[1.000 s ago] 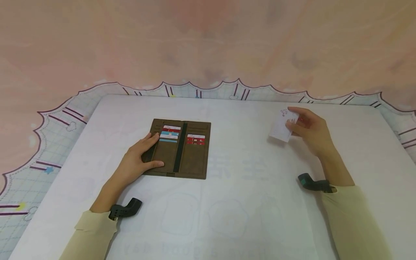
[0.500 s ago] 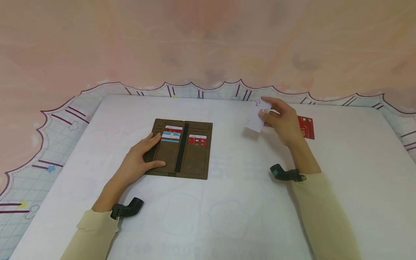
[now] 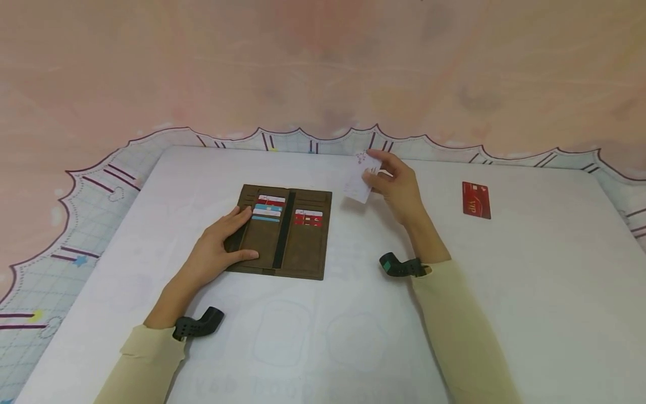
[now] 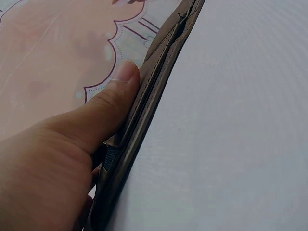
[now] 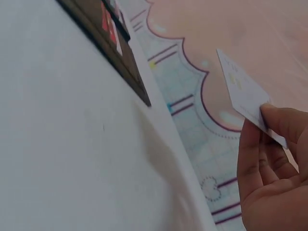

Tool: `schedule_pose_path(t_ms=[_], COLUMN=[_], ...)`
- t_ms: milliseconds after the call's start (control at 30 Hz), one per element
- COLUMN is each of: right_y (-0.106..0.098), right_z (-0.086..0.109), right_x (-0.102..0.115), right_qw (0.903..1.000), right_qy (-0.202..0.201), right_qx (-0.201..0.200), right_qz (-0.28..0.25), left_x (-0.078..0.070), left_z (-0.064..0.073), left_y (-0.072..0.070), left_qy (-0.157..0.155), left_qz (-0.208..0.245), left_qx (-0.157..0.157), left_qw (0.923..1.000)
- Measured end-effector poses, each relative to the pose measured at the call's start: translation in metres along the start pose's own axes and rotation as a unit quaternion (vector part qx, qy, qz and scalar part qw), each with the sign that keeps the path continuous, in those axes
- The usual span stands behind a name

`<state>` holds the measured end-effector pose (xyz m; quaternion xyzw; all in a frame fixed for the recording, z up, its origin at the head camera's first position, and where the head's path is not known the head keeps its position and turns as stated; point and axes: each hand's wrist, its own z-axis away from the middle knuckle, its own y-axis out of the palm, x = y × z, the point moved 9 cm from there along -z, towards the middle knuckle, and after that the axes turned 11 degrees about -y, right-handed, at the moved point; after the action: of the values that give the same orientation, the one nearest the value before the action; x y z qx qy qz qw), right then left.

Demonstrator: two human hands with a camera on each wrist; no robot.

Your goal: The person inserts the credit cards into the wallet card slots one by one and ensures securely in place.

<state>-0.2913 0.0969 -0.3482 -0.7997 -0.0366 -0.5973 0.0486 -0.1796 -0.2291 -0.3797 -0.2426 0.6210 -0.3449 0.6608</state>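
Note:
A brown wallet (image 3: 303, 252) lies unfolded on the white table, with several cards (image 3: 266, 209) in its left slots and red-and-white cards (image 3: 308, 217) in its right slots. My left hand (image 3: 209, 249) rests on the wallet's left side, fingers spread; in the left wrist view the thumb (image 4: 108, 103) lies along its lower edge. Between thumb and fingers my right hand (image 3: 401, 188) pinches a white card (image 3: 359, 185) with small printed marks, raised over the table to the right of the wallet. The right wrist view shows that white card (image 5: 243, 94) held by its edge.
A red card (image 3: 476, 200) marked VIP lies on the table at the right. Beyond the far edge of the table (image 3: 353, 325) hangs a pinkish cloth (image 3: 323, 67) with a scalloped, striped border. Each wrist wears a black camera band (image 3: 199, 324).
My right hand has carried the white card leftward toward the wallet, uncovering the red card on the table. The left hand has stayed on the wallet.

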Motion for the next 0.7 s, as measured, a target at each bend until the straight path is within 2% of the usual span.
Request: schedule_pose_path(t_ms=[333,567,700], right_y=[0.044,0.056,0.059], right_z=[-0.004,0.000,0.000], right_x=[-0.015,-0.020,-0.020], right_qw=[0.9999,0.9988,0.9983], right_qy=[0.009,-0.003,-0.019], right_qx=[-0.004,-0.037,-0.041], right_qz=[-0.011,-0.031,-0.037], left_x=[0.000,-0.002,-0.001], left_z=[0.003,0.002,0.001], left_y=[0.001,-0.001,-0.002], left_qy=[0.000,0.004,0.001], left_qz=[0.008,0.002,-0.001], left_qx=[0.000,-0.005,-0.005], left_qw=[1.0000,1.0000,1.0000])
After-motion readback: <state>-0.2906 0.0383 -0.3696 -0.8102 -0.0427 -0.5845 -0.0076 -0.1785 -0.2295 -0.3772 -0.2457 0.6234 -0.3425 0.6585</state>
